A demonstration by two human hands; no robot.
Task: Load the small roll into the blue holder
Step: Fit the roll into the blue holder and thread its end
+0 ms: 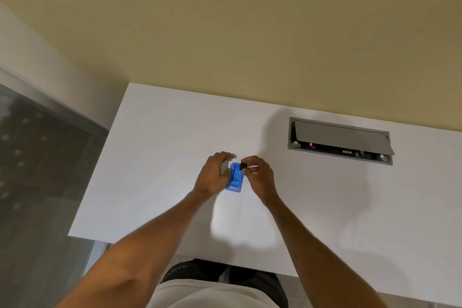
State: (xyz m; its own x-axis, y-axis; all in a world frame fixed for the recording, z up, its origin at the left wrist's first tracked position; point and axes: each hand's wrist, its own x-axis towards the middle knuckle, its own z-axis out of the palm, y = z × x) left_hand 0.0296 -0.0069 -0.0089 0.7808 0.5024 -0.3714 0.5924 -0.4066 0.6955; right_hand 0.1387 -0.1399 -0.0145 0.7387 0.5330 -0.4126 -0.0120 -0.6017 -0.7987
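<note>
A small blue holder stands on the white table, its metal cutter end toward me. My left hand grips the holder's left side, thumb against it and fingers curled over the far end. My right hand pinches a small roll with a black core, held just right of the holder's top edge. Most of the roll is hidden by my fingers.
A grey recessed socket box with its lid raised is set into the table at the back right. The table's left edge drops to a dark floor. A beige wall rises behind the table.
</note>
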